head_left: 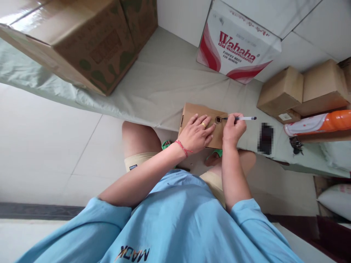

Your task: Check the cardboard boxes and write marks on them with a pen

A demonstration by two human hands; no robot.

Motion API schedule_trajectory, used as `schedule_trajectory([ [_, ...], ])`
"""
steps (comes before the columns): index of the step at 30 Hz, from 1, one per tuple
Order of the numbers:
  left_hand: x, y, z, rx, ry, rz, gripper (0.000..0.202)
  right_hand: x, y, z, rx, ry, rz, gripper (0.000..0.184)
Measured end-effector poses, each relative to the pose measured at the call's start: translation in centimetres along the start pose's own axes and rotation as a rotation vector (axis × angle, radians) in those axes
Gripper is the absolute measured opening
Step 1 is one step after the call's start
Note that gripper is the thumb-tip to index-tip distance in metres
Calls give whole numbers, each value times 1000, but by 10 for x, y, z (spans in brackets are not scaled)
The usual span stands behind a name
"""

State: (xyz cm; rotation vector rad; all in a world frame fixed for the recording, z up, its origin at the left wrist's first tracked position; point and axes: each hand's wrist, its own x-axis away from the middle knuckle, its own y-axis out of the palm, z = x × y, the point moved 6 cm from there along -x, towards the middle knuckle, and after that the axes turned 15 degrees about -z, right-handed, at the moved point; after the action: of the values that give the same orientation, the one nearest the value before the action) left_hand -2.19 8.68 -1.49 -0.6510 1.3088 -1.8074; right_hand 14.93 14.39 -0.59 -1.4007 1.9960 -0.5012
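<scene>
A small flat cardboard box (197, 109) rests at the table's edge above my knees. My left hand (196, 132) lies flat on its top, fingers spread, with a ring and a red wrist cord. In my right hand (233, 128) is a pen (246, 118), gripped near its tip, its clear barrel pointing right. The pen's dark tip meets the edge of a small round dark mark (218, 119) on the box lid. Whether that mark is drawn or cut, I cannot tell. My left fingertips lie just left of it.
A big brown carton (90, 47) stands at the left of the cloth-covered table (167, 73). At the back is a white Wahaha carton (238, 44). To the right are brown boxes (282, 89), an orange-and-white bottle (323, 122), keys (296, 145) and a blurred dark object (265, 138).
</scene>
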Motion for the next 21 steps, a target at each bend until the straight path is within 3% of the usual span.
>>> schedule_trajectory([
  [21,0,-3,0,45,10,-9,45,4,3,-11,35,-58,-95,21],
])
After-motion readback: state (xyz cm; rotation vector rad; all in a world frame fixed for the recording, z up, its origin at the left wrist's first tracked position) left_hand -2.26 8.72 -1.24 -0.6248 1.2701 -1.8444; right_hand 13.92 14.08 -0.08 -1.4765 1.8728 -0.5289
